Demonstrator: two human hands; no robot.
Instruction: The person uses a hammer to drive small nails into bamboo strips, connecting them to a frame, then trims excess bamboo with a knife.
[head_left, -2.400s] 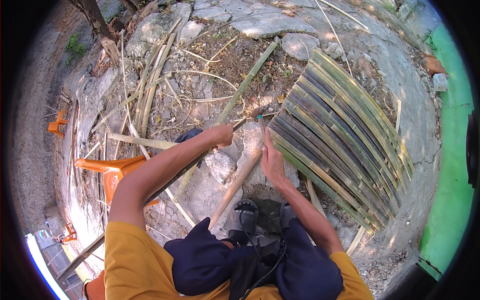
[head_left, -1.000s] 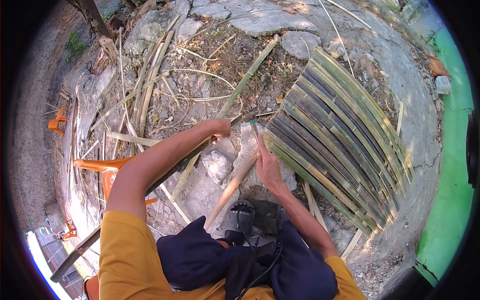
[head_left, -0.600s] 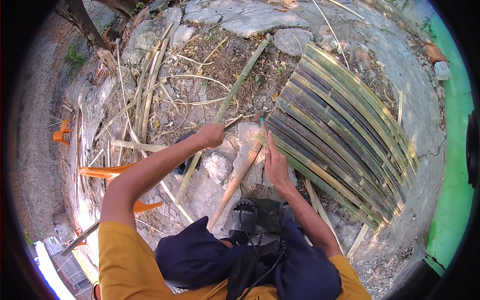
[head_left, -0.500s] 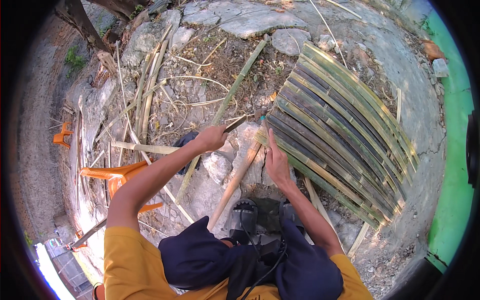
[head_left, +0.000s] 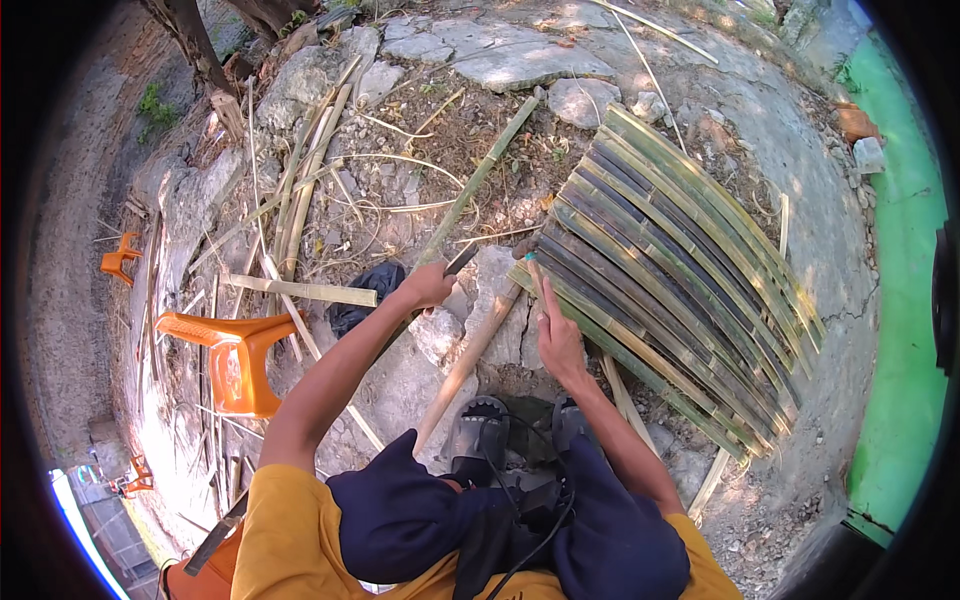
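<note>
Far out to the left of our left hand we see a small orange chair, and nearer, lower than the hand, a larger orange chair. Above and left of that hand lie loose bamboo strips in a tangle, while a pale flat strip reaches toward it from the left. A black bag sits just left of our knuckles.

Our left hand is wrapped around a long dark slat; the tip pokes out past the fist, up and right, and the rest runs back beneath our forearm. Beyond the fist, a green bamboo strip slants upward and right. Between our two hands and below them, a round wooden pole leads down toward our shoes.

Our right hand grips a hammer by its wooden handle, index finger laid along it. The dark head is above and left of that hand, at the near upper corner of a slatted bamboo panel; we cannot tell whether they touch. The panel spreads from beside our right hand off to the right, and well beyond it stands a green wall.
</note>
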